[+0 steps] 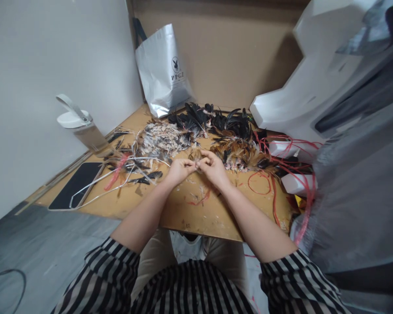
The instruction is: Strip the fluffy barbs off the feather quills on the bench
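Note:
My left hand and my right hand meet over the middle of the wooden table, fingertips pinched together. Between them shows a small brown feather bunch, its lower end hidden by my fingers. Just beyond my right hand lies a row of brown feathers. Behind that sit bundles of black feathers. A heap of pale, mottled feathers rests past my left hand. Loose bits of feather and red string lie on the table below my hands.
On the left are a phone, white strips and a bottle with a white lid. A silver bag leans at the back. Red strings tangle on the right beside white blocks and grey plastic sheeting.

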The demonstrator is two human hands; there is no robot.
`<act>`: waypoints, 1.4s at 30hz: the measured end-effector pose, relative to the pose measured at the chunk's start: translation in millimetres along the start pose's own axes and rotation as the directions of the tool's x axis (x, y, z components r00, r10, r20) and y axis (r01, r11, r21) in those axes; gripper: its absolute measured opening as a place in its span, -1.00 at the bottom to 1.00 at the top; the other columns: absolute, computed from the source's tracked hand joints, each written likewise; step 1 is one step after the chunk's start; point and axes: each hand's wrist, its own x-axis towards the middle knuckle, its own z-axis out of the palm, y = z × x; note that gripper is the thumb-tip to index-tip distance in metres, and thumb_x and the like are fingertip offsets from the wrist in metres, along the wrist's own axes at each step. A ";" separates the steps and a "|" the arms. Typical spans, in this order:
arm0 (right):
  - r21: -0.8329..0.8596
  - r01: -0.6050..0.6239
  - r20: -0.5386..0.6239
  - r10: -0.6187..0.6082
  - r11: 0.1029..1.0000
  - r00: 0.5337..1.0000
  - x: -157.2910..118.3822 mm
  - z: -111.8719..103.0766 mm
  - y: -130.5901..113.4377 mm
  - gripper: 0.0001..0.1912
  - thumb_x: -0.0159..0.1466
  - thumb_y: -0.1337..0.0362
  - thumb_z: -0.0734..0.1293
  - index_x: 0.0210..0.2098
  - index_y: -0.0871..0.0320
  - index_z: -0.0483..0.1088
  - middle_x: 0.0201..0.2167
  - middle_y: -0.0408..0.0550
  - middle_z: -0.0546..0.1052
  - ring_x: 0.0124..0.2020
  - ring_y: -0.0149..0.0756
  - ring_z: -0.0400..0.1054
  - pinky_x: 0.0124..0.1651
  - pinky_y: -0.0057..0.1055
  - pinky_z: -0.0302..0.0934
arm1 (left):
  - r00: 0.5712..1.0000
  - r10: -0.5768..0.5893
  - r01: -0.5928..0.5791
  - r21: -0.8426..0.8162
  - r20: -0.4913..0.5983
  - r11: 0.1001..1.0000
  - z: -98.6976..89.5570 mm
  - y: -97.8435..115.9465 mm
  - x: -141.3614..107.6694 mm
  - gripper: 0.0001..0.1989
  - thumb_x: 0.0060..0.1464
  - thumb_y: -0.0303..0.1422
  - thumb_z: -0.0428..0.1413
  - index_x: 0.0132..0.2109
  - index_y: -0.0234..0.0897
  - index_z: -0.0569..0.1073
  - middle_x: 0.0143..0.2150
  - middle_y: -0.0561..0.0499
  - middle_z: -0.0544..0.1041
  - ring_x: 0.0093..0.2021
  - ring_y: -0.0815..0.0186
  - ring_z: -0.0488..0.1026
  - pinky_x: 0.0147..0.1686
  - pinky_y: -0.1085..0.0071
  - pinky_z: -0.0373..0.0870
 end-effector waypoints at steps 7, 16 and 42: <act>-0.169 0.083 -0.063 -0.095 0.982 0.994 4.1 -21.2 -1.4 -0.84 0.01 0.25 0.31 -0.40 0.18 0.41 -0.43 -0.11 0.44 -0.44 -0.44 0.26 -0.31 -0.47 0.13 | 0.992 -0.124 0.124 -0.153 0.014 0.980 -5.2 3.9 0.5 -0.67 -0.34 -0.23 0.25 -0.42 -0.42 0.48 -0.59 -0.01 0.45 -0.62 0.48 0.29 -0.58 0.53 0.18; -0.462 0.338 0.166 -0.294 0.820 0.941 -2.8 -21.2 -10.2 -0.80 0.07 0.35 0.27 -0.28 0.13 0.42 -0.43 -0.09 0.39 -0.41 -0.39 0.24 -0.32 -0.45 0.12 | 0.993 -0.102 0.112 -0.175 0.064 0.978 -7.2 1.8 1.0 -0.69 -0.34 -0.27 0.26 -0.42 -0.43 0.47 -0.60 -0.01 0.44 -0.61 0.48 0.30 -0.59 0.54 0.18; -0.604 0.322 0.198 -0.254 0.729 0.947 -5.2 -20.9 -13.2 -0.88 0.08 0.33 0.24 -0.54 0.18 0.39 -0.53 -0.08 0.40 -0.47 -0.41 0.22 -0.37 -0.49 0.07 | 0.984 -0.094 0.107 -0.081 0.151 0.991 -6.4 4.3 -1.5 -0.74 -0.30 -0.30 0.23 -0.43 -0.41 0.48 -0.60 0.00 0.44 -0.60 0.47 0.32 -0.57 0.53 0.24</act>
